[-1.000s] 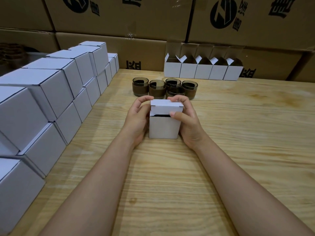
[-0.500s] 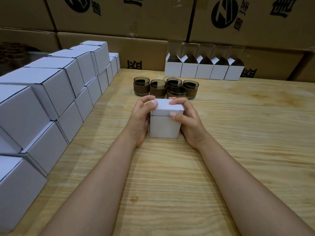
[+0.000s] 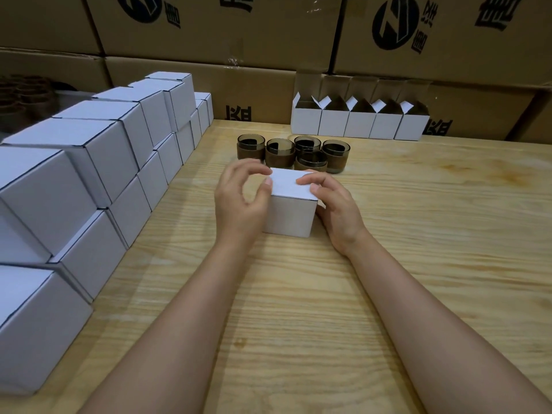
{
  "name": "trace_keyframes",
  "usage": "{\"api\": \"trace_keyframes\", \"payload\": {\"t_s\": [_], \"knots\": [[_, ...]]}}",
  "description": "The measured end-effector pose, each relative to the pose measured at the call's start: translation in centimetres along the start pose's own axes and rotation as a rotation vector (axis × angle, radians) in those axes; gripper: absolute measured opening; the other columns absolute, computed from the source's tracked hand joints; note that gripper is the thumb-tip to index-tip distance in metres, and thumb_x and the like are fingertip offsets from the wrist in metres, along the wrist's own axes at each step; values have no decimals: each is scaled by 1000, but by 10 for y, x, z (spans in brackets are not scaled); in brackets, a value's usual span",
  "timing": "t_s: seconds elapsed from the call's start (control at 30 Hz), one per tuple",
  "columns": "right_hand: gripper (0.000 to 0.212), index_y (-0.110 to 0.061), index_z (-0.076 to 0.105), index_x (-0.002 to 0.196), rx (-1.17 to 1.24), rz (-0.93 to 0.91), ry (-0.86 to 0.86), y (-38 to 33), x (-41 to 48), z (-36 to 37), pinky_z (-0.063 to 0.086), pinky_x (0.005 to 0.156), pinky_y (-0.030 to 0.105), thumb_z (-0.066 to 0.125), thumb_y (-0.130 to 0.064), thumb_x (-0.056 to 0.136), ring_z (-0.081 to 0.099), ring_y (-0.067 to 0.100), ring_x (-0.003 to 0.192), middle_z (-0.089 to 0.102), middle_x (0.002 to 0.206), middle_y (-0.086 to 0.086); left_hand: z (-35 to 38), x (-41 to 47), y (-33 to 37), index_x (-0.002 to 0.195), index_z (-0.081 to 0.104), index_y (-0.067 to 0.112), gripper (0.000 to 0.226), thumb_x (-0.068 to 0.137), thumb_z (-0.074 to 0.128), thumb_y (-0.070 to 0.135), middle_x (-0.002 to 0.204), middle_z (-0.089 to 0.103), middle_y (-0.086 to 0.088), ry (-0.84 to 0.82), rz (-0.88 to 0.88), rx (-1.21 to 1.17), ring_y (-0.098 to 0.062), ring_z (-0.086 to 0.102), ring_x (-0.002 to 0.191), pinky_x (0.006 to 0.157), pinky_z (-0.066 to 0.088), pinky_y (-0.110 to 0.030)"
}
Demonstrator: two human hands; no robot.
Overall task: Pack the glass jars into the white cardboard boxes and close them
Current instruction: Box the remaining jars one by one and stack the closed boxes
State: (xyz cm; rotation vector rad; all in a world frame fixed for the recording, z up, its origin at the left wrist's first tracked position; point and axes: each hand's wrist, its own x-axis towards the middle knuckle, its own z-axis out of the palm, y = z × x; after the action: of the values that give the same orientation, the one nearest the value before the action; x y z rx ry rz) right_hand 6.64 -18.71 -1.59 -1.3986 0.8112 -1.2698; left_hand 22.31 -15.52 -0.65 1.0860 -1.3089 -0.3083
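Your right grip [image 3: 339, 213] is clasping the white box [image 3: 291, 215], fingertips [image 3: 304, 181] pressing down on the lid and the heel of the hand lying against the right wall; your left grip [image 3: 242, 204] is curling round the top left edge, thumb and forefinger pinching at the corner while the other fingers are arching clear. The box is sitting square on the desk [image 3: 298, 309] between your wrists, lid lying flat with no gap showing, so I'm judging the closing step on this one as good as done; what's inside is hidden.

Next, I'd say, you're carrying it left to the stack of closed boxes [image 3: 98, 150]; that's calling for an even two-sided hold, since thin, smooth cardboard could dent or pop its flap under a squeeze.

The glass jars [image 3: 280, 156], five of them, are sitting just beyond the box; squat, round, smoky brown glass with a darker band round the lower half, slick and hard, bunched close together. Behind them a row of open boxes [image 3: 360, 127] is standing flaps-up against the brown cartons [image 3: 209, 25]; the desk is showing pale wood with bold grain.
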Motion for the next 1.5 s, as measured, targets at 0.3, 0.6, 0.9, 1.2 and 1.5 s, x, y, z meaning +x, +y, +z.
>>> {"api": "trace_keyframes", "payload": {"t_s": [0.3,0.6,0.9,1.2,1.5], "knots": [[28,-38,51,118,-23,32,59,-7,-4,6,29,111,41,37,-42,95,41,15,128,43,139,-7,10,-15,9,89,68,10,40,66,77,42,91,66,-8,-160,390,855,-28,63,88,99,40,-51],[38,-34,57,111,-50,42,73,-7,-3,5,32,107,39,38,-47,81,45,3,120,54,127,-6,-41,41,-37,108,66,12,40,75,70,34,123,49,-15,-4,11,1046,-35,41,113,90,21,-39],[36,-35,62,110,-93,47,52,2,3,0,37,104,34,42,-45,82,51,-8,113,60,119,-18,-36,108,-88,137,47,12,48,93,58,26,137,41,-10,-125,-71,986,-33,46,117,91,39,-44],[33,-33,65,105,-59,33,71,7,5,-3,38,105,38,42,-39,83,52,-6,112,64,113,-21,-9,144,-110,153,-9,23,69,101,34,13,160,-17,11,-401,-372,708,-29,23,143,108,30,-42],[33,-29,67,104,-22,36,74,7,5,-2,38,104,33,43,-38,83,54,-5,113,63,119,-10,3,165,-101,154,2,23,72,95,40,7,158,-11,1,-464,-482,821,-41,32,135,110,32,-42]]}}
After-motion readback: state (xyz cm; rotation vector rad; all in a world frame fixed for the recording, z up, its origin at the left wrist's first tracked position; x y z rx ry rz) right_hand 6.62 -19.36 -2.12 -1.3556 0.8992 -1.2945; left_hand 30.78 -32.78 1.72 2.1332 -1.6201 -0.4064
